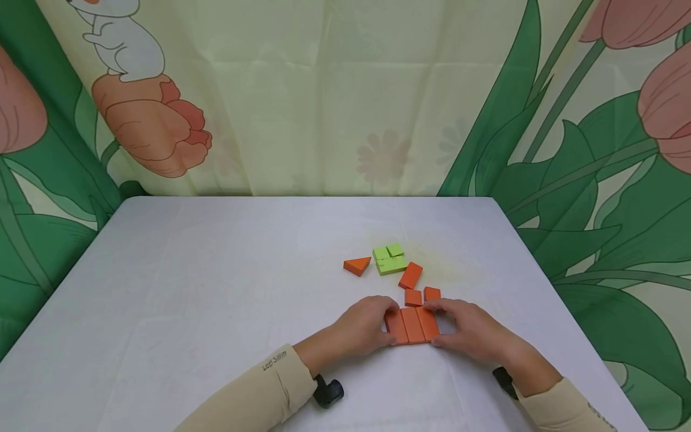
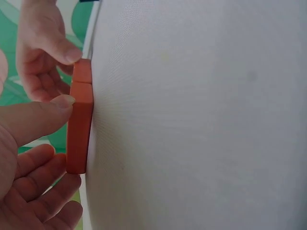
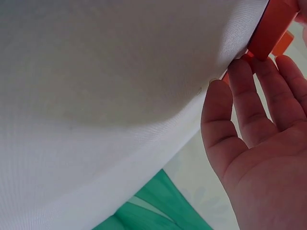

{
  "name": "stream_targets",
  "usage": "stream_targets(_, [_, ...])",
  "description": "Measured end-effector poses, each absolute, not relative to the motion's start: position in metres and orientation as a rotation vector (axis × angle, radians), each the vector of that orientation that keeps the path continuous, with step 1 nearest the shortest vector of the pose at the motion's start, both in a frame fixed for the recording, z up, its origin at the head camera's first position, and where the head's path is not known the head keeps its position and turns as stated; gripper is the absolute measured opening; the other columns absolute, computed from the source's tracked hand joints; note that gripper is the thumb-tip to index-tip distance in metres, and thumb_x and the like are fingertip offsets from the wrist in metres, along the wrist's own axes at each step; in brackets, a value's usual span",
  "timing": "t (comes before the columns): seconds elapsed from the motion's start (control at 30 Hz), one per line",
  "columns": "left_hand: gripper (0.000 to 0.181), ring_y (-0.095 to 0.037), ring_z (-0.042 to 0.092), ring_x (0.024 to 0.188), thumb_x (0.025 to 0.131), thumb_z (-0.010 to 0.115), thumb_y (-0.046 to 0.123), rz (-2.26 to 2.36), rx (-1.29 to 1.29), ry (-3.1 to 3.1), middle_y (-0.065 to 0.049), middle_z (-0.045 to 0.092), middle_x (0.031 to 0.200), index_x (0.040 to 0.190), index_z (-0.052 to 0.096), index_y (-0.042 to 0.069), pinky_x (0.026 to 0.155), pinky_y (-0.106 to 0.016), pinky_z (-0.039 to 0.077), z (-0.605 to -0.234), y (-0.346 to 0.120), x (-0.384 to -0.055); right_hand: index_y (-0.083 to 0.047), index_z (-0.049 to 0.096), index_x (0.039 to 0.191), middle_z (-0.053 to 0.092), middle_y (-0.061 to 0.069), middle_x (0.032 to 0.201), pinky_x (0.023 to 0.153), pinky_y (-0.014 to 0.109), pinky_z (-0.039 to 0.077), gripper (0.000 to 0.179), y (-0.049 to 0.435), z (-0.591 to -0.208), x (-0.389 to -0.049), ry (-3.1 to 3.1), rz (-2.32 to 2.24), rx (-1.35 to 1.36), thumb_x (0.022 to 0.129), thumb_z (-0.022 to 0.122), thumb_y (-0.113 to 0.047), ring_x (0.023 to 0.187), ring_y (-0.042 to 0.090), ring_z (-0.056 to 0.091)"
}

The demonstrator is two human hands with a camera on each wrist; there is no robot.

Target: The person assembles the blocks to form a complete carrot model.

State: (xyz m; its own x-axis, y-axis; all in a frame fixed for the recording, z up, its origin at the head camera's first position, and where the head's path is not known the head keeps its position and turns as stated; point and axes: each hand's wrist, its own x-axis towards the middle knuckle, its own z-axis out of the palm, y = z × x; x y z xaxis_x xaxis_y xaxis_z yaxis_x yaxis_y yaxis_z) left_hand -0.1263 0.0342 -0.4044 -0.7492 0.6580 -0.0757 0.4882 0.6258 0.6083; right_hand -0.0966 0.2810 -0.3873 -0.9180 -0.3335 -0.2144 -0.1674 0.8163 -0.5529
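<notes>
Three flat orange blocks (image 1: pixel 413 326) lie side by side on the white table. My left hand (image 1: pixel 364 327) grips the leftmost one, its thumb at the near end and fingers toward the far end. From the other side my right hand (image 1: pixel 472 330) holds the rightmost block the same way. In the left wrist view the left thumb (image 2: pixel 60 105) presses an orange block (image 2: pixel 80 129) standing low against the cloth. Right fingertips (image 3: pixel 261 62) meet an orange block (image 3: pixel 273 28) in the right wrist view. Just beyond the row sit two small orange blocks (image 1: pixel 412 297).
Behind them lie a tilted orange rectangular block (image 1: pixel 411 275), a cluster of lime-green blocks (image 1: pixel 391 264) and an orange triangular block (image 1: pixel 357 266). The white cloth-covered table (image 1: pixel 216 300) extends left. A printed curtain (image 1: pixel 302 102) hangs at its back edge.
</notes>
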Motion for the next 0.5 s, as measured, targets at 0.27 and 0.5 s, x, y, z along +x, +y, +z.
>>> stream_targets(0.27, [0.044, -0.012, 0.056, 0.104, 0.086, 0.081, 0.02, 0.832, 0.923, 2.539, 0.001, 0.064, 0.112, 0.124, 0.064, 0.007, 0.095, -0.024, 0.046, -0.4045, 0.0377, -0.1261, -0.008, 0.06, 0.135, 0.062, 0.008, 0.13, 0.101, 0.056, 0.042, 0.062, 0.2817, -0.3863, -0.0935, 2.708, -0.763, -0.357, 0.082, 0.083, -0.029, 0.122, 0.034, 0.054])
stream_targets(0.5, [0.044, -0.012, 0.056, 0.106, 0.087, 0.081, 0.021, 0.823, 0.936, 2.538, 0.001, 0.063, 0.113, 0.125, 0.063, 0.007, 0.097, -0.024, 0.045, -0.4061, 0.0387, -0.1264, -0.012, 0.06, 0.135, 0.061, 0.008, 0.13, 0.101, 0.056, 0.043, 0.061, 0.2831, -0.3857, -0.0909, 2.718, -0.761, -0.346, 0.082, 0.084, -0.029, 0.121, 0.033, 0.055])
